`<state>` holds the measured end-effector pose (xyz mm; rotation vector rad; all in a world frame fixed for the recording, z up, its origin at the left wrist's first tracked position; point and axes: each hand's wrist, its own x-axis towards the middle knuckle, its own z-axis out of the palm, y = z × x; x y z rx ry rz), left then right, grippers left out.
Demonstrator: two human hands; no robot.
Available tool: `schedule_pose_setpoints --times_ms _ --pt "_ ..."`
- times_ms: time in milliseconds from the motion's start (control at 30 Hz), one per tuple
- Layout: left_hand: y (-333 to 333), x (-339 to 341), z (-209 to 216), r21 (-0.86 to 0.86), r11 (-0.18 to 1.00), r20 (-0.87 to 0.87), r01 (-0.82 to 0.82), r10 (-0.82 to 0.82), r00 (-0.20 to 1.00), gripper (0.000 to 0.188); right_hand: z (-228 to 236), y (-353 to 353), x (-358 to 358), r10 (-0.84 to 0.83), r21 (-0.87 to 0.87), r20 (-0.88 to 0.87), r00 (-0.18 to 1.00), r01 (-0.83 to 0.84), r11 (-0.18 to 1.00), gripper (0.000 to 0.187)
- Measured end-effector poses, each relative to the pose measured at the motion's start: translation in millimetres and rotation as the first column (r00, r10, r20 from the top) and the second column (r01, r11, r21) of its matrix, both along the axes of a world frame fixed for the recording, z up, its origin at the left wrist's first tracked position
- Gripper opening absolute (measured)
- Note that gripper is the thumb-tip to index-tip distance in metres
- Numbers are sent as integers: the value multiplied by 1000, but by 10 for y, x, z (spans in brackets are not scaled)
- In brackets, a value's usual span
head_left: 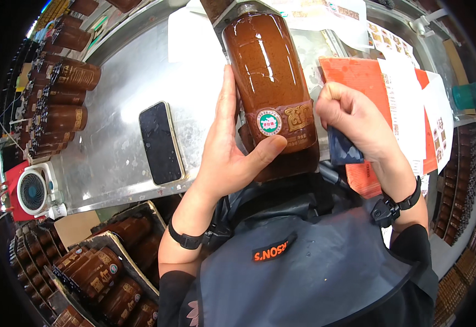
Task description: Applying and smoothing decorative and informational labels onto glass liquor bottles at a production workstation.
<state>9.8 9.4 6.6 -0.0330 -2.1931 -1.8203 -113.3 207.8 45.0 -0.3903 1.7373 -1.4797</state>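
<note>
A large brown bottle [265,60] lies in front of me with its neck pointing away. Near its base it bears a raised brown-and-gold label, with a round green-and-white sticker [269,123] on it. My left hand [230,144] grips the bottle from the left, fingers along its side and thumb across the lower label. Just right of the bottle, my right hand [352,117] is closed with its fingers curled in. From under its palm shows a dark blue flat piece [345,148], perhaps a folded cloth; its upper part is hidden.
A phone [161,143] lies on the metal table [118,98]. Right of the bottle are orange sheets [352,76] and white label sheets [404,103]. Brown bottles [66,117] line the left edge, beside a small fan [32,191]. A crate [110,237] of bottles stands lower left.
</note>
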Motion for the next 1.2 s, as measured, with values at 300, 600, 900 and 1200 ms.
schedule_pose_setpoints --times_ms 300,600,900,1200 --pt "84 -101 102 -2 997 23 -82 82 996 92 -89 -28 -63 -71 -51 8 997 72 996 35" --pt "101 -129 130 217 975 76 -41 25 997 85 -162 -19 -39 14 91 -46 999 -10 996 40" --pt "95 -103 124 305 951 177 -59 4 984 81 -159 -5 -46 68 66 10 998 -69 995 27" --pt "41 -87 104 244 969 192 -37 -12 981 77 48 148 -115 -266 -239 25 964 264 934 20"
